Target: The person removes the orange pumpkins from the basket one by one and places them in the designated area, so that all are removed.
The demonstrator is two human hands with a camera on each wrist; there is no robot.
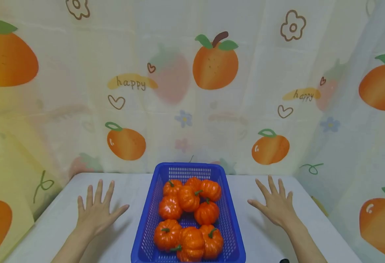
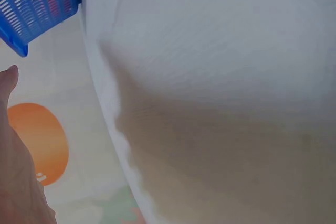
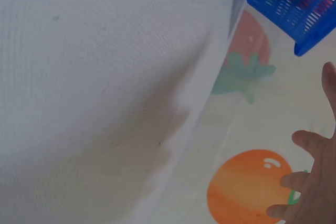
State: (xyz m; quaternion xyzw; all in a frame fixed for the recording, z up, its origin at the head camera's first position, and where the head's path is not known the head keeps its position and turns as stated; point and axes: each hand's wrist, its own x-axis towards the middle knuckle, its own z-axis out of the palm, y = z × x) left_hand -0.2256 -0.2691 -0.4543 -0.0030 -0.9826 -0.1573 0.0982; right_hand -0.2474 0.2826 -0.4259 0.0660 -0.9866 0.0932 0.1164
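Note:
Several shiny orange toy pumpkins with green stems lie in a blue plastic basket in the head view. My left hand is spread over the table to the left of the basket, fingers straight and apart, holding nothing. To the right of the basket, my right hand is likewise spread with nothing in it. Neither hand touches the basket. Part of the left hand shows at the edge of the left wrist view. In the right wrist view, fingers of the right hand show beneath a corner of the basket.
A white-covered table carries the basket. Behind and beside it hangs a pale curtain printed with oranges, hearts and flowers. A small black object peeks in at the bottom edge near the right forearm.

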